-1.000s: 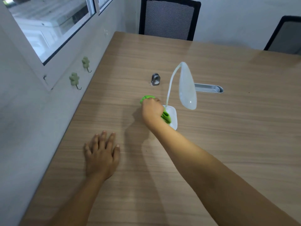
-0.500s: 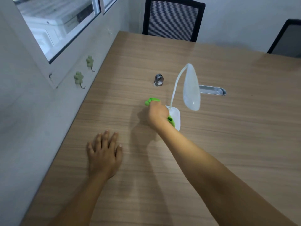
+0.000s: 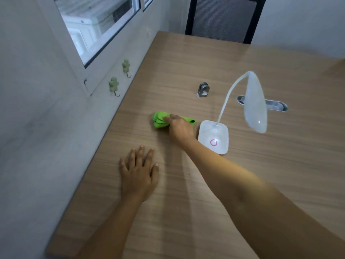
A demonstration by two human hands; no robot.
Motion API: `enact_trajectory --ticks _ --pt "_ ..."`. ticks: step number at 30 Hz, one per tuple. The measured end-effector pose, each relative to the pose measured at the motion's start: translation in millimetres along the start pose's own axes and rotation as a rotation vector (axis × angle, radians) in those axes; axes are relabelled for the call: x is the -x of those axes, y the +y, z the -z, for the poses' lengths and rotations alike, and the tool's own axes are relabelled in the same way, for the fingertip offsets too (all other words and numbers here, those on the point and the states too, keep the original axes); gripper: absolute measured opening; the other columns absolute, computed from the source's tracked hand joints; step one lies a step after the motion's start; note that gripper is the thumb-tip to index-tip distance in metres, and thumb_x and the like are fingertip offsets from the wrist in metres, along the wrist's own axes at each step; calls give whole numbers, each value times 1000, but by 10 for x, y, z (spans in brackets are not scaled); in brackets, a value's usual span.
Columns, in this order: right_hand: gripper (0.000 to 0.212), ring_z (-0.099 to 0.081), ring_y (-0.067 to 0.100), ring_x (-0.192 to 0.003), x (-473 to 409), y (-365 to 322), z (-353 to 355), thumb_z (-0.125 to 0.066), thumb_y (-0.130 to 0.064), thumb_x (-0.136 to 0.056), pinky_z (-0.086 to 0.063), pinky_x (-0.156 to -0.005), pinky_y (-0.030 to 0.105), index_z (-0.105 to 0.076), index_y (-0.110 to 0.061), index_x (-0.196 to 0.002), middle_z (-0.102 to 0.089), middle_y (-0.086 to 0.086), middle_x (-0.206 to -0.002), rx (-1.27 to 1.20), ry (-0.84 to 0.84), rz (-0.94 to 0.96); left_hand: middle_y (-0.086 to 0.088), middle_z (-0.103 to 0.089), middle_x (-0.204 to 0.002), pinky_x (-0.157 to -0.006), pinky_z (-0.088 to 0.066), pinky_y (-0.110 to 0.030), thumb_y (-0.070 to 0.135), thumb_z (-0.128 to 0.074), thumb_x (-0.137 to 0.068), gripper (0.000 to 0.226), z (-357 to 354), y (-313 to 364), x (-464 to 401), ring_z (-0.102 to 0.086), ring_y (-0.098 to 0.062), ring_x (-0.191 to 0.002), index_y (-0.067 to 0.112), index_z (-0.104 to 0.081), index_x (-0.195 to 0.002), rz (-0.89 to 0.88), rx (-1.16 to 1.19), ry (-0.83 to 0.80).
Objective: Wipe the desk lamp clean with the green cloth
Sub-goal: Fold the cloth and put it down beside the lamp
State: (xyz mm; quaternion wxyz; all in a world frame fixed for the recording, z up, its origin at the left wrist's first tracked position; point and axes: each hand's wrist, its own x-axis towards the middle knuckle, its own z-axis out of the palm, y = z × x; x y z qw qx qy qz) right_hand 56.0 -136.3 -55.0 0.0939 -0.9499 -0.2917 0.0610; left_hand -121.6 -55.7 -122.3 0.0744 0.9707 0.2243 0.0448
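The white desk lamp stands on the wooden desk, its square base showing a pink ring button and its bent neck carrying the head to the right. The bunched green cloth lies on the desk just left of the base. My right hand rests on top of the cloth, fingers pressing it down, a short gap away from the lamp base. My left hand lies flat on the desk nearer to me, fingers spread, holding nothing.
A small metal ring-shaped object stands behind the cloth. A metal cable slot is set in the desk behind the lamp head. The wall with two green hooks and a window borders the desk's left edge. A black chair stands at the far end.
My right hand has moved left with the cloth, off the lamp base and onto the desk beside it. The base and its pink ring are now uncovered. My left hand stayed flat.
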Motion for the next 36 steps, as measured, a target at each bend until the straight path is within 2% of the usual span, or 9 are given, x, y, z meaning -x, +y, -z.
enact_trajectory --ticks 5,8,10,13,16,18,21,32,36 --pt "49 -24 28 -144 12 9 -225 -33 -8 -98 -26 -116 39 -31 -21 -146 -25 9 -158 -21 -128 52 -2 -39 -153 -112 -18 -56 50 -30 -86 58 -6 2 -5 -34 -27 -142 36 -40 -142 -5 -3 2" --pt "51 -17 28 -147 106 48 -258 -33 -9 -97 -14 -121 41 -27 -17 -147 -20 10 -159 -24 -115 78 -2 -41 -152 -111 -19 -56 50 -31 -85 58 -2 3 -6 -36 -27 -141 36 -42 -141 -2 -5 9" --pt "51 -12 28 -148 246 68 -231 -31 -18 -97 -8 -121 46 -25 -19 -148 -18 9 -160 -24 -49 60 -1 -42 -151 -111 -20 -56 49 -33 -85 57 -2 2 -2 -37 -27 -140 35 -43 -140 -7 -10 17" --pt "65 -24 36 -144 578 137 -179 -15 -38 -87 -17 -117 55 -35 -13 -144 -30 15 -155 -42 168 -70 -2 -42 -151 -111 -19 -56 49 -31 -85 58 6 -3 -1 -36 -28 -140 34 -44 -140 -11 1 15" --pt "62 -33 39 -139 896 320 -191 -23 -39 -86 -27 -110 61 -43 -11 -139 -38 17 -150 -38 352 -340 -2 -40 -153 -111 -19 -57 50 -27 -85 60 19 3 1 -34 -29 -142 34 -42 -141 -12 -7 -6" --pt "58 -19 36 -145 1029 456 -227 -26 -40 -93 -21 -114 58 -32 -15 -145 -22 14 -158 -76 295 -460 -2 -39 -153 -112 -19 -57 50 -26 -85 60 21 1 -2 -33 -29 -142 33 -42 -141 -11 -7 -16" --pt "56 -2 30 -148 1109 615 -309 -29 -41 -100 -10 -119 52 -15 -21 -150 -2 8 -162 -120 150 -476 -2 -37 -154 -112 -19 -57 50 -25 -85 61 17 -2 0 -32 -28 -143 34 -40 -142 -15 -21 -28" --pt "57 -3 29 -149 1219 785 -218 -30 -44 -100 -11 -120 50 -15 -23 -150 -4 8 -161 -142 100 -363 0 -30 -158 -114 -16 -56 50 -25 -88 59 29 -1 3 -25 -27 -145 35 -33 -145 -10 -21 -60" --pt "63 -6 28 -148 1389 723 -142 -37 -41 -98 -12 -121 47 -11 -17 -150 -6 10 -161 -293 241 -450 0 -30 -158 -114 -16 -57 50 -24 -87 60 61 8 -5 -24 -27 -145 35 -32 -145 -14 -16 -61"
